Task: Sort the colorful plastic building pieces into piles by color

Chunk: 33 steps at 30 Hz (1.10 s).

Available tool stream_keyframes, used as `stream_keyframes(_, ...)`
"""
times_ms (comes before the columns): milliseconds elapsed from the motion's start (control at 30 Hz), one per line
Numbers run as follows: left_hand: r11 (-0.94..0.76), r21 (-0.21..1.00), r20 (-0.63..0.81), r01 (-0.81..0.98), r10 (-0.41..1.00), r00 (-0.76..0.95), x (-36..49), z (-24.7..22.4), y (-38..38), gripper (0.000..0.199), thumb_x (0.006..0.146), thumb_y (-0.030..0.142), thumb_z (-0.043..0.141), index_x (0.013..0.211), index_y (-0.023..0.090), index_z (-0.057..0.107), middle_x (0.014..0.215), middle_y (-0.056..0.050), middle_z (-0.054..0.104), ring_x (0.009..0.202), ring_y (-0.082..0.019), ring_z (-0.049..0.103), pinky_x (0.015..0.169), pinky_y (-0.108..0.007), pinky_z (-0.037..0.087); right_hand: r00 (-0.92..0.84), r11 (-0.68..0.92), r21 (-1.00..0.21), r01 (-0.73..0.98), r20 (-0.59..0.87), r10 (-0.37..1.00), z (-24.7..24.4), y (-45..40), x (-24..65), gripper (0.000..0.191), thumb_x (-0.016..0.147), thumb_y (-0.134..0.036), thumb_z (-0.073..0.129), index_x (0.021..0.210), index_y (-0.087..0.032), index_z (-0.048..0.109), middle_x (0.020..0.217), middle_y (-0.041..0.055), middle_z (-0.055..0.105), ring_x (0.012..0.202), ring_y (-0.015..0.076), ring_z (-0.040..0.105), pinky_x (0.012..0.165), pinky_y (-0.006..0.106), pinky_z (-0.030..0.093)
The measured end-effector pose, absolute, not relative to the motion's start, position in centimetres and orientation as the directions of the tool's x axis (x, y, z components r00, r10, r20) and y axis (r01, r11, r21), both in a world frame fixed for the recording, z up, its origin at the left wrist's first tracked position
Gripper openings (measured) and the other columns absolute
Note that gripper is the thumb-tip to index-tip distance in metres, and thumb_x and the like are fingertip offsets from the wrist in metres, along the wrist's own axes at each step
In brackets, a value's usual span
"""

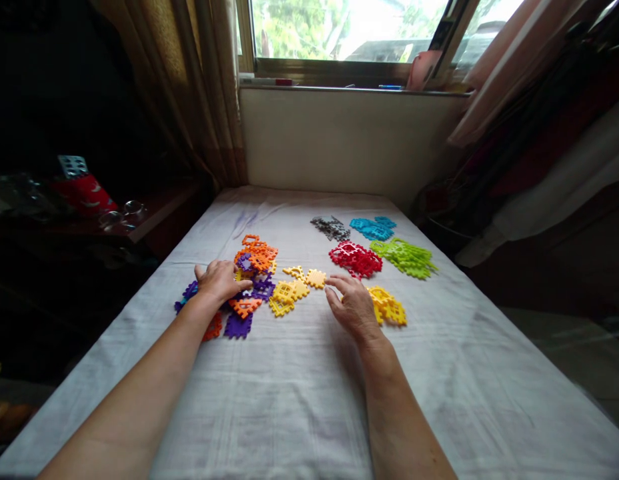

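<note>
In the head view, the left grip (218,281) lies over a mixed heap of purple and orange notched plastic tiles (238,325); with its fingers partly hidden, whether it holds one cannot be told. The right grip (353,305) is half open, nothing seen in it, between pale-yellow notched plastic tiles (300,289) and a bright-yellow plastic pile (392,310). A red plastic pile (357,259) and a lime-green plastic pile (407,257) lie beyond on pale cloth (279,400).

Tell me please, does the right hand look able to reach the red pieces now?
Probably yes: the red pieces lie just beyond the right hand, and nothing seems to block the way.
</note>
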<state>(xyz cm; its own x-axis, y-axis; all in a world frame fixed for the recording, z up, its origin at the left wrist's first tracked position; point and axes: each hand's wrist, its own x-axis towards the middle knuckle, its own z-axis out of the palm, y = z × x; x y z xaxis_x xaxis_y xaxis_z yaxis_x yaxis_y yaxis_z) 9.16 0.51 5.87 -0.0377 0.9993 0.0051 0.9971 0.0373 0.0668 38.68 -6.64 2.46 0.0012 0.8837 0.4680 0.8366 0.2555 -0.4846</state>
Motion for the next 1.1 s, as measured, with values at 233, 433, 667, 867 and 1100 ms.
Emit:
stream_keyframes(233,0.117,0.164,0.052,0.98,0.991,-0.127,5.9,8.2,1.3,0.028,0.072,0.053,0.06,0.079,0.027,0.07,0.084,-0.005,0.076,0.084,-0.028,0.068,0.078,-0.038,0.046,0.009,0.26,-0.503,0.824,0.471,0.882,2.6,-6.6,38.8,0.024,0.087,-0.025,0.055,0.097,-0.023,0.075,0.109,0.0084,0.074,0.104,0.0237,0.065,0.096,0.04,0.049)
stream_keyframes(433,-0.135,0.486,0.279,0.863,0.96,-0.007,8.1,7.8,-1.7,0.03,0.078,0.05,0.058,0.088,0.024,0.07,0.079,-0.001,0.073,0.07,-0.018,0.065,0.064,-0.027,0.046,0.058,0.156,-0.618,0.771,0.312,0.948,3.1,-6.8,37.6,0.029,0.086,-0.026,0.055,0.11,-0.024,0.072,0.092,0.0038,0.076,0.078,0.0181,0.069,0.078,0.031,0.054)
stream_keyframes(667,-0.502,0.607,0.457,0.616,0.855,0.247,15.3,3.7,-5.8,0.028,0.088,0.047,0.055,0.088,0.022,0.067,0.083,-0.003,0.073,0.073,-0.016,0.065,0.069,-0.027,0.052,-0.07,0.329,-0.754,0.568,0.355,0.932,3.8,-7.7,35.2,0.025,0.084,-0.025,0.063,0.108,-0.024,0.071,0.107,0.0037,0.073,0.079,0.0126,0.068,0.074,0.024,0.054)
stream_keyframes(867,-0.53,0.629,0.477,0.569,0.841,0.255,16.4,2.4,-5.9,0.026,0.09,0.045,0.056,0.097,0.021,0.066,0.091,-0.003,0.074,0.074,-0.016,0.068,0.07,-0.028,0.056,-0.089,0.33,-0.75,0.574,0.344,0.935,4.3,-7.6,36.5,0.01,0.083,-0.023,0.063,0.081,-0.022,0.072,0.08,0.0004,0.072,0.066,0.0114,0.063,0.065,0.022,0.049)
stream_keyframes(1100,-0.554,0.363,0.558,0.749,0.773,0.301,14.0,1.3,-5.5,0.025,0.092,0.039,0.052,0.103,0.023,0.068,0.104,-0.006,0.075,0.102,-0.023,0.067,0.094,-0.039,0.052,0.364,0.046,-0.738,0.673,0.385,0.848,5.0,-7.3,42.4,0.015,0.078,-0.029,0.06,0.08,-0.021,0.072,0.084,0.0044,0.074,0.07,0.0172,0.066,0.074,0.029,0.05)
